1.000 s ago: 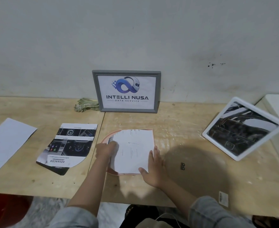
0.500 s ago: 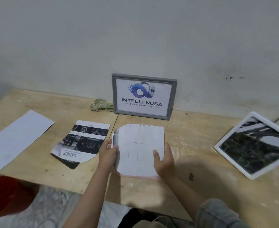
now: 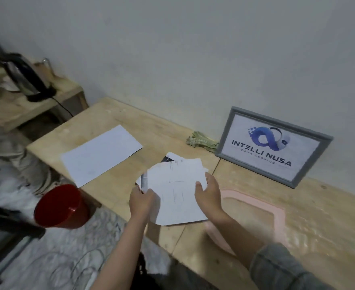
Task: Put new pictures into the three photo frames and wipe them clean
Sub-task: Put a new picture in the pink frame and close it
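Over the table's front edge you hold the paper [image 3: 178, 195], left hand [image 3: 142, 203] pinching its edge, right hand [image 3: 209, 195] clasping the other side. Pink frame [image 3: 277, 214] lies empty; grey frame [image 3: 275, 146] is filled; wiping remains.

Pink frame [image 3: 278, 214] flat; sheets [image 3: 178, 195] seemingly lifted

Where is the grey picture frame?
The grey picture frame stands against the wall at the right of the head view, beside the folded cloth.
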